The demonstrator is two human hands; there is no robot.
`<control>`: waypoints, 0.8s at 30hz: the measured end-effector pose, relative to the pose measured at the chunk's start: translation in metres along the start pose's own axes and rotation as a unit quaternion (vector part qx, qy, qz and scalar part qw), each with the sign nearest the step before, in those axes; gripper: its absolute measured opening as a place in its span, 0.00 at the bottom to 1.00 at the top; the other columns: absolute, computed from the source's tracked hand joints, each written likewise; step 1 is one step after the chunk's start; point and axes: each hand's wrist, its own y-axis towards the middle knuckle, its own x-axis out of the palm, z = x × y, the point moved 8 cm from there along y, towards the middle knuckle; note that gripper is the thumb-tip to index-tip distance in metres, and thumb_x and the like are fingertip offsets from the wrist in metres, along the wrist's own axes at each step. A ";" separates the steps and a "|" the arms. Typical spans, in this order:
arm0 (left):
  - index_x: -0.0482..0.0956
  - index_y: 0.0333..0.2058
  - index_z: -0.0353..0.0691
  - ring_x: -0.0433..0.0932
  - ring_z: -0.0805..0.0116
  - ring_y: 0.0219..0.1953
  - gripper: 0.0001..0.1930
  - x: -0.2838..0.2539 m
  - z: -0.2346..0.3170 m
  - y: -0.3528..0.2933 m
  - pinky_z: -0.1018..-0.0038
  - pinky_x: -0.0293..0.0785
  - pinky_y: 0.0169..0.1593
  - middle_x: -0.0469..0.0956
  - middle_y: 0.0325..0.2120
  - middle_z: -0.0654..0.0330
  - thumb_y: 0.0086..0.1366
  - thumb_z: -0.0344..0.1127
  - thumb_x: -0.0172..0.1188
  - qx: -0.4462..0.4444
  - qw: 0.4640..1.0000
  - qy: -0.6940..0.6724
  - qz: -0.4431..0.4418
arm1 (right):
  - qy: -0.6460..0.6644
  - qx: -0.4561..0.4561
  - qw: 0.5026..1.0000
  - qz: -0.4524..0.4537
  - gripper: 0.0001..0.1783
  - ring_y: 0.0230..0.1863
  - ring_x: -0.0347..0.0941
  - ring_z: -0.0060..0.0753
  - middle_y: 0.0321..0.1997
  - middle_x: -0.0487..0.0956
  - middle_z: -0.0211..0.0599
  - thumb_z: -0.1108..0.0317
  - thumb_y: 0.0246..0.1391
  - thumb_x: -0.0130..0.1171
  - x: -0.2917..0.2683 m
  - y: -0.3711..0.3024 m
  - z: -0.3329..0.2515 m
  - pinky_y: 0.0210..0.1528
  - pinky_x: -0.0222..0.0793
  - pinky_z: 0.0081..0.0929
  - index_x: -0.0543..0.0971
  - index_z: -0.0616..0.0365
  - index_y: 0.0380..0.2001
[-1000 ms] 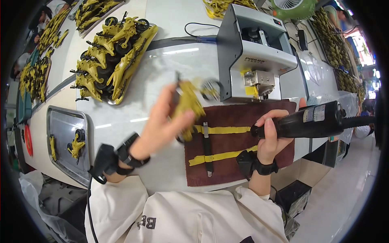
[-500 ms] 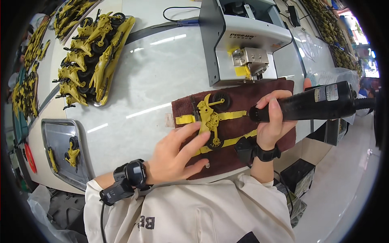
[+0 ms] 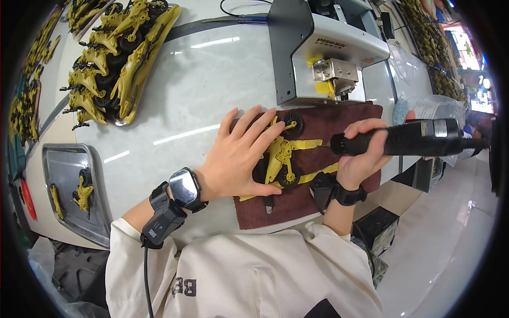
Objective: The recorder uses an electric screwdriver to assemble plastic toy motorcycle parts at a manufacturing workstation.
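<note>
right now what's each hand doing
Left hand: open, spread against the yellow toy motorcycle.
Right hand: closed, holding the black handheld tool.

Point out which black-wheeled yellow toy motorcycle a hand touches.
The black-wheeled yellow toy motorcycle on the maroon rectangular cloth, touching the left hand; the others lie off that cloth.

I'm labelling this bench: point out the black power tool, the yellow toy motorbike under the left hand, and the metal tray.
Black power tool [image 3: 416, 139], head view: on its casing.
Yellow toy motorbike [image 3: 279, 158], head view: on its frame.
Metal tray [image 3: 67, 168], head view: on its bare bottom.
</note>
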 end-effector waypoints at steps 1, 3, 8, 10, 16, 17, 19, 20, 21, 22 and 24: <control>0.58 0.60 0.39 0.55 0.47 0.63 0.54 0.000 0.000 -0.001 0.47 0.44 0.63 0.58 0.61 0.49 0.39 0.68 0.65 0.005 1.000 0.000 -0.003 | -0.001 0.000 1.000 -0.004 0.40 0.19 0.67 0.27 0.25 0.70 0.37 0.60 0.60 0.48 -0.001 0.000 0.003 0.24 0.68 0.25 0.38 0.54 0.67; 0.56 0.60 0.38 0.55 0.48 0.63 0.56 -0.002 0.000 -0.001 0.47 0.43 0.63 0.58 0.60 0.49 0.38 0.68 0.65 0.010 1.000 -0.018 0.002 | 0.105 0.001 0.994 -0.021 0.41 0.18 0.66 0.28 0.24 0.68 0.36 0.43 0.61 0.40 -0.002 0.001 0.005 0.22 0.67 0.26 0.40 0.52 0.67; 0.52 0.61 0.32 0.56 0.50 0.62 0.60 -0.005 -0.007 -0.004 0.46 0.39 0.64 0.60 0.59 0.49 0.37 0.67 0.68 -0.015 0.998 -0.043 0.044 | 0.056 0.014 0.998 -0.009 0.41 0.18 0.65 0.28 0.23 0.68 0.36 0.36 0.60 0.34 -0.003 0.003 0.007 0.24 0.67 0.27 0.42 0.50 0.66; 0.50 0.61 0.31 0.58 0.52 0.61 0.62 -0.008 -0.011 -0.005 0.46 0.37 0.64 0.63 0.57 0.49 0.36 0.65 0.70 -0.022 0.994 -0.074 0.076 | 0.034 0.051 0.998 0.020 0.39 0.19 0.65 0.28 0.24 0.69 0.36 0.39 0.61 0.37 -0.005 0.004 0.010 0.25 0.66 0.28 0.44 0.51 0.66; 0.51 0.61 0.32 0.60 0.54 0.60 0.60 -0.009 -0.014 -0.006 0.46 0.40 0.64 0.66 0.55 0.51 0.36 0.63 0.71 -0.025 0.991 -0.082 0.099 | 0.031 0.052 0.998 0.028 0.38 0.20 0.65 0.28 0.25 0.69 0.37 0.44 0.61 0.40 -0.008 0.004 0.010 0.26 0.66 0.27 0.45 0.52 0.66; 0.51 0.61 0.32 0.60 0.54 0.60 0.60 -0.010 -0.014 -0.005 0.46 0.40 0.64 0.66 0.55 0.51 0.36 0.63 0.71 -0.025 0.992 -0.080 0.099 | 0.032 0.052 0.998 0.028 0.38 0.20 0.65 0.28 0.25 0.69 0.37 0.44 0.61 0.40 -0.008 0.004 0.010 0.26 0.66 0.27 0.45 0.52 0.66; 0.52 0.61 0.33 0.60 0.54 0.60 0.59 -0.009 -0.013 -0.005 0.47 0.41 0.64 0.66 0.55 0.51 0.37 0.61 0.71 -0.023 0.993 -0.078 0.087 | 0.035 0.048 0.998 0.024 0.37 0.20 0.66 0.28 0.25 0.69 0.38 0.45 0.61 0.41 -0.007 0.004 0.009 0.26 0.67 0.28 0.46 0.53 0.65; 0.52 0.61 0.33 0.60 0.54 0.60 0.59 -0.009 -0.013 -0.005 0.47 0.41 0.64 0.66 0.55 0.51 0.37 0.61 0.71 -0.022 0.993 -0.077 0.086 | 0.036 0.048 0.998 0.026 0.37 0.20 0.66 0.28 0.25 0.69 0.38 0.45 0.61 0.41 -0.007 0.004 0.009 0.26 0.67 0.28 0.46 0.53 0.65; 0.53 0.61 0.34 0.60 0.53 0.60 0.58 -0.009 -0.013 -0.005 0.47 0.41 0.64 0.65 0.55 0.51 0.38 0.61 0.71 -0.023 0.993 -0.077 0.087 | 0.031 0.050 0.998 0.026 0.37 0.20 0.67 0.29 0.25 0.70 0.38 0.46 0.61 0.41 -0.006 0.004 0.009 0.26 0.67 0.28 0.46 0.53 0.65; 0.53 0.61 0.34 0.60 0.53 0.60 0.57 -0.009 -0.013 -0.005 0.48 0.42 0.64 0.65 0.55 0.50 0.38 0.60 0.71 -0.024 0.993 -0.077 0.088 | 0.026 0.053 0.998 0.025 0.37 0.21 0.67 0.29 0.26 0.70 0.39 0.47 0.61 0.42 -0.006 0.004 0.009 0.27 0.68 0.29 0.46 0.54 0.65; 0.54 0.61 0.34 0.60 0.53 0.60 0.56 -0.010 -0.013 -0.005 0.48 0.42 0.64 0.65 0.55 0.50 0.38 0.59 0.71 -0.024 0.993 -0.073 0.093 | 0.027 0.051 0.998 0.021 0.37 0.21 0.67 0.29 0.26 0.70 0.39 0.48 0.61 0.42 -0.006 0.004 0.010 0.27 0.68 0.29 0.46 0.54 0.66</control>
